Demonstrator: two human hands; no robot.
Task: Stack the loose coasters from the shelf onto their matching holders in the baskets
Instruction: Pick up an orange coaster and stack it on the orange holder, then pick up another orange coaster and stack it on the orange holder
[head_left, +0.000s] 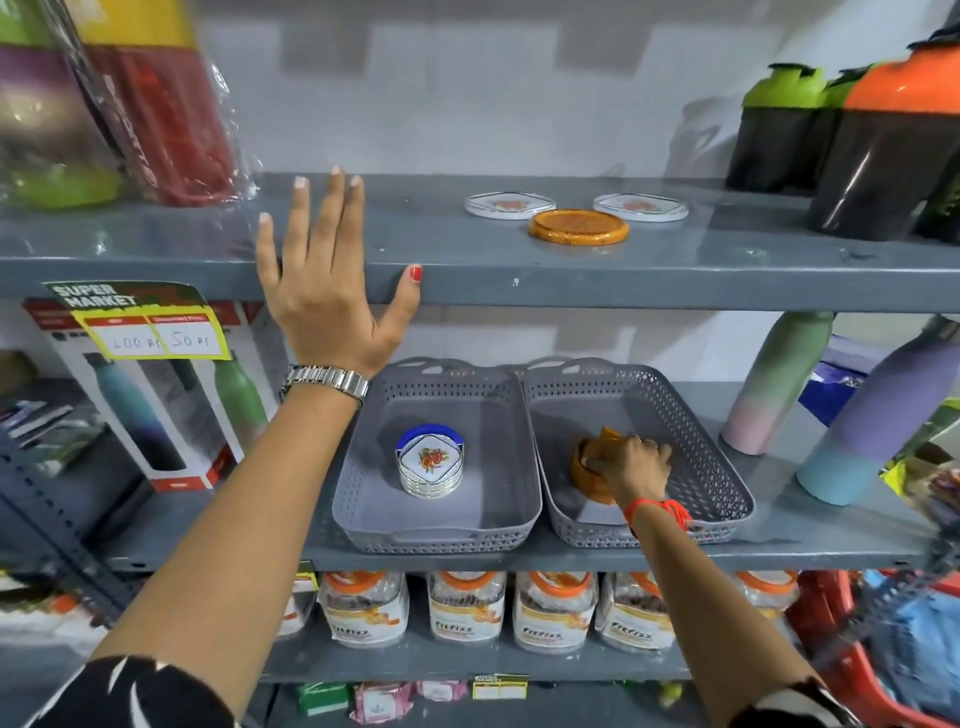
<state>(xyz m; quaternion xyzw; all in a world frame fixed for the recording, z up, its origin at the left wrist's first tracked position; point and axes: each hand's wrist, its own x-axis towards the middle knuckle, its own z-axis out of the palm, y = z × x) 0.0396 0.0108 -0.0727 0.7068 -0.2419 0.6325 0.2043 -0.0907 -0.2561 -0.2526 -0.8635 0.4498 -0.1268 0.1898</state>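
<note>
Low and right of centre in the frame, our right hand (636, 467) is down inside the right basket (717, 467), fingers curled over the orange holder (589, 475). The hand hides most of it, so we cannot tell whether it pinches a coaster onto the stack or only steadies the holder. If a coaster is going on, we judge it best to seat it flat and centred inside the holder's posts before letting go, and to keep the wrist clear of the basket's near wall.

Up in the left half of the frame, our left hand (332, 270) is spread wide and holds nothing, its palm against the front lip of the upper shelf (675, 280) and the thumb stretched along the edge. It braces us well there and should stay put while the right hand works.

Beside the right basket, touching it along one side, the left basket (363, 499) carries the blue-rimmed holder (431, 460) with white floral coasters already stacked in it. On the upper shelf, right of centre, three loose coasters wait: an orange coaster (578, 226) at the front, with one white coaster (510, 204) behind it to the left and another white coaster (640, 207) behind to the right. We judge the orange one belongs with the orange holder, so it is the sensible next pick, and the white pair goes to the left basket.
</note>
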